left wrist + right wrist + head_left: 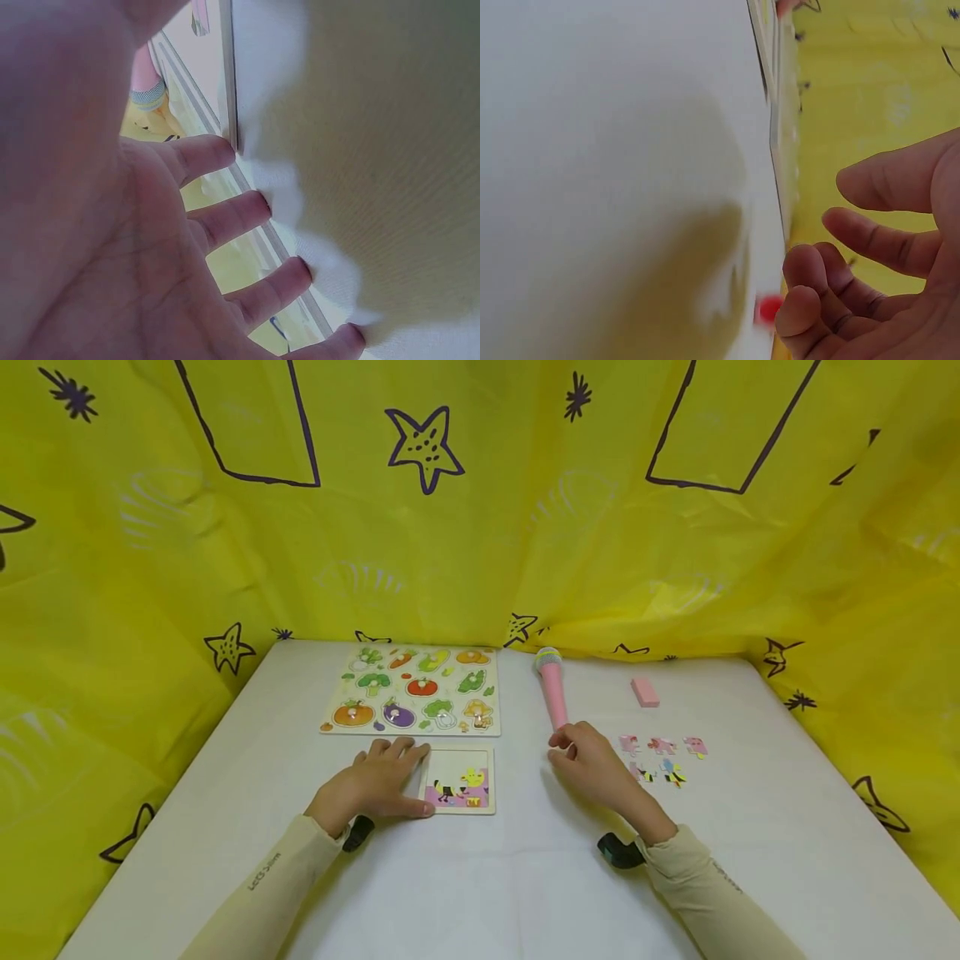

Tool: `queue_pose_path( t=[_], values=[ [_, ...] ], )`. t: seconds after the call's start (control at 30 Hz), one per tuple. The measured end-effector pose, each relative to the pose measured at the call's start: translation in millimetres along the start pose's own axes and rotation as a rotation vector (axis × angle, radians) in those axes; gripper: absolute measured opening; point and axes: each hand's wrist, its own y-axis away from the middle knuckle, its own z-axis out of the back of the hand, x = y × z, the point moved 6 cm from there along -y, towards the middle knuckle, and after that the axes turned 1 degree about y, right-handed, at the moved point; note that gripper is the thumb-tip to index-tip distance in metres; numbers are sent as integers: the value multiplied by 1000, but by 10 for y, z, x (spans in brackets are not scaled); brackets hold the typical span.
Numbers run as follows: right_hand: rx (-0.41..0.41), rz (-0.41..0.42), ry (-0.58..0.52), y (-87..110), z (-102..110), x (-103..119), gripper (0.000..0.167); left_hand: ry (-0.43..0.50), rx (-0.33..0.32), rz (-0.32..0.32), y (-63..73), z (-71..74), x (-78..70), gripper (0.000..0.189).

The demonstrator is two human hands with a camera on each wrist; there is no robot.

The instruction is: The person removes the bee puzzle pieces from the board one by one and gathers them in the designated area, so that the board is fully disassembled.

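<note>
A small square jigsaw tray lies mid-table, its lower part filled with pink and yellow picture pieces and its upper part bare. My left hand rests at the tray's left side, thumb at the lower corner and index finger by the upper one. The left wrist view shows its spread fingers beside the tray's edge. To the right, my right hand hovers over the table with loosely bent fingers, holding nothing. Just beyond it is the handle end of a pink toy microphone.
Behind the tray lies a larger vegetable puzzle board. Several loose jigsaw pieces are in two rows right of my right hand, with a pink block farther back. Yellow patterned cloth walls the white table at back and sides.
</note>
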Motion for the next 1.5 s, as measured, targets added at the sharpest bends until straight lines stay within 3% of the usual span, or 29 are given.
queue_pose_path(
  t=[0.27, 0.5, 0.67, 1.23, 1.5],
  values=[
    [111, -4, -33, -138, -410, 302, 10, -5, -1, -6, 6, -15, -21, 97],
    [222, 41, -67, -198, -651, 505, 15, -18, -1, 7, -1, 4, -4, 97],
    [302, 73, -33, -215, -779, 589, 20, -21, 2, -1, 4, 19, -27, 97],
    [391, 101, -5, -254, -938, 731, 17, -32, -6, 21, 3, 37, -38, 96],
    [365, 124, 17, -234, -953, 735, 17, -24, -6, 26, 16, 18, -22, 97]
  ],
)
